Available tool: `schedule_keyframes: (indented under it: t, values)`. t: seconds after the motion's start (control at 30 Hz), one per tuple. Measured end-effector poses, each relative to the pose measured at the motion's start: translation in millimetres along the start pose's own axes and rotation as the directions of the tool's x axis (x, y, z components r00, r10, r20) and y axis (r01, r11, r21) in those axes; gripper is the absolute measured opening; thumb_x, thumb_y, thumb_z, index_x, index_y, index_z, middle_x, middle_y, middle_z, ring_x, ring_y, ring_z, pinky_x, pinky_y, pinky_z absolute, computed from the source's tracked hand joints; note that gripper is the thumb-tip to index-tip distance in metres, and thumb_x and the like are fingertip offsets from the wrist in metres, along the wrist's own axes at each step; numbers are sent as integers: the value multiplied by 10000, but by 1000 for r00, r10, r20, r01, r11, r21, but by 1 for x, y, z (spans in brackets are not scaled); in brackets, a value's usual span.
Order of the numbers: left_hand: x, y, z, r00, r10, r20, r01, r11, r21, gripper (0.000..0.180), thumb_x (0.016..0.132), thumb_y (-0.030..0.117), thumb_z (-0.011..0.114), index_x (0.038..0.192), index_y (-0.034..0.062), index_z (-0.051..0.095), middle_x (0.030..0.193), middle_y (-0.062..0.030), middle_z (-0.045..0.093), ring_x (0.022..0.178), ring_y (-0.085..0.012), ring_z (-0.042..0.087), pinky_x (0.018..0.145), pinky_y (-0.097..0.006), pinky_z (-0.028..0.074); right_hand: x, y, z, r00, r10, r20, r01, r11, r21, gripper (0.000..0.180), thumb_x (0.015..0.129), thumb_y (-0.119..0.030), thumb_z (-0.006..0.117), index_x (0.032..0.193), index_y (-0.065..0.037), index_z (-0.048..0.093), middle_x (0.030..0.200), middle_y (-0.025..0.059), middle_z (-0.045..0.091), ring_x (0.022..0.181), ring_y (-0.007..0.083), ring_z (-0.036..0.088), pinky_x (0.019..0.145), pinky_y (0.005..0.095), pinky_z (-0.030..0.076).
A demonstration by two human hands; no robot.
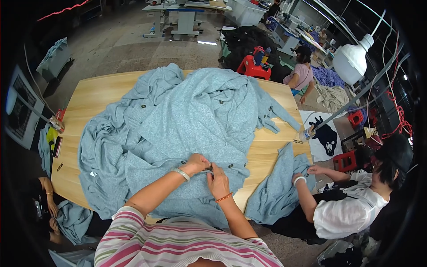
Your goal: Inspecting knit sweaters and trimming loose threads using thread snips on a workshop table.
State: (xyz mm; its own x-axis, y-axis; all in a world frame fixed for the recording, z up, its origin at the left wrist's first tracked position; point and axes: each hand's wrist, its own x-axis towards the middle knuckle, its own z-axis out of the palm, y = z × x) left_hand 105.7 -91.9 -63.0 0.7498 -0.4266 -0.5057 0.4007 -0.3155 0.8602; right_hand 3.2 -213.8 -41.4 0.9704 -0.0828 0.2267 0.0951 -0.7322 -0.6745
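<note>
Together the left hand (195,163) and right hand (218,180) pinch the buttoned edge of a pale blue knitted cardigan (187,120) heaped across the light wooden table (95,95); a co-worker's hand (315,169) holds another blue knit (278,187) nearby

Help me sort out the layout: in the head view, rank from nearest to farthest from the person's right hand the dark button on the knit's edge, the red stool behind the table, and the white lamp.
From the right hand:
1. Dark button, just up-right on the blue knit.
2. Red stool, beyond the table's far edge.
3. White lamp, far upper right.
</note>
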Motion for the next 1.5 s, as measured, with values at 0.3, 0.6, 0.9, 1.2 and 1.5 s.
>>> schedule_keyframes:
  t: [0.3,0.6,0.9,1.2,1.5]
  values:
    - [-2,4,-7,996,-63,59,67,995,-75,103,813,92,709,811,-2,667,750,-39,643,663,-99,563,592,-241,463,6,2,-1,999,-16,32,18,998,-62,326,819,-92,624,1116,34,578,936,226,613,810,404,611,691,446,512]
    - [-34,6,-22,884,361,296,-429,878,213,238,797,94,691,995,-29,645,909,-76,678,837,-162,622,761,-292,495,7,11,-6,992,-42,115,34,997,74,253,813,-100,614,1017,50,619,928,248,629,805,405,625,724,438,513]
    - [-40,7,-22,884,444,143,-458,767,450,169,784,71,606,904,-24,677,840,-218,663,757,-320,654,696,-380,498,10,20,-2,982,-140,124,117,978,172,256,789,-3,605,1039,44,632,884,221,630,729,321,638,671,378,497]
    - [-41,-2,-19,870,482,102,-477,774,416,127,802,54,590,888,-16,652,821,-167,650,730,-282,623,664,-355,484,-1,23,8,990,84,112,-116,938,326,197,799,66,560,968,41,658,826,133,634,644,187,652,588,308,509]
    - [-41,-7,-26,810,560,175,-585,748,313,89,816,82,600,859,7,622,842,-157,628,784,-311,609,705,-375,480,1,10,-7,981,78,180,-129,948,290,150,860,-153,618,892,-10,648,594,118,538,530,146,539,504,305,419]
